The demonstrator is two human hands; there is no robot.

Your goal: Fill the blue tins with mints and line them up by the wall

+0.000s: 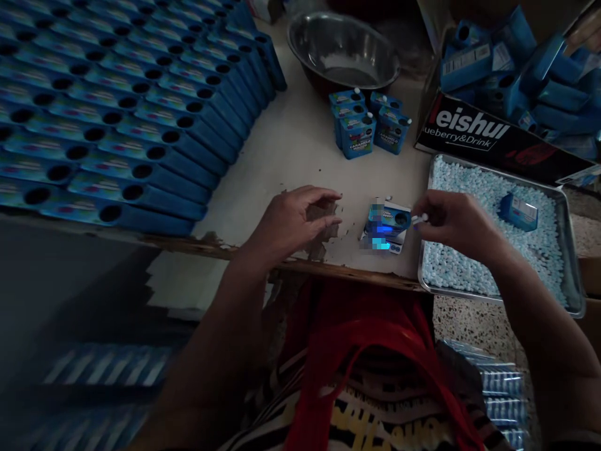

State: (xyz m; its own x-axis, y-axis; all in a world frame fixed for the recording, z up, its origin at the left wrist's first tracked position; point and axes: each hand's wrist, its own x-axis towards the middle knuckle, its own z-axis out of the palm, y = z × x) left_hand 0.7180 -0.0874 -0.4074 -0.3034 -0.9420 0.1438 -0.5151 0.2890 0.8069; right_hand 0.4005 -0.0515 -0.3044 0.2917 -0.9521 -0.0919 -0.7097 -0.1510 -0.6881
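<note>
Blue fills most of this dim view. At the centre, a small blue box (392, 220) lies flat on a pale tabletop (291, 144), its round hole facing up; part of its face is blurred out. I see the right hand (453, 222) just right of the box, thumb and fingertips pinched shut on a small white piece (420, 218) held at the box's right edge. The left hand (293, 219) rests on the table left of the box, apart from it, with fingers loosely curled and nothing in them.

Right of centre, under the right wrist, a metal tray (575, 263) holds a bed of pale blue pellets (469, 263), with another blue box (519, 212) lying on them. Above the centre box, a cluster of upright small boxes (369, 125) stands near a steel bowl (345, 47) at the top of the frame. Long rows of stacked blue boxes (117, 106) fill the upper left. In the upper right, a printed cardboard carton (493, 141) holds more loose blue boxes (516, 62).
</note>
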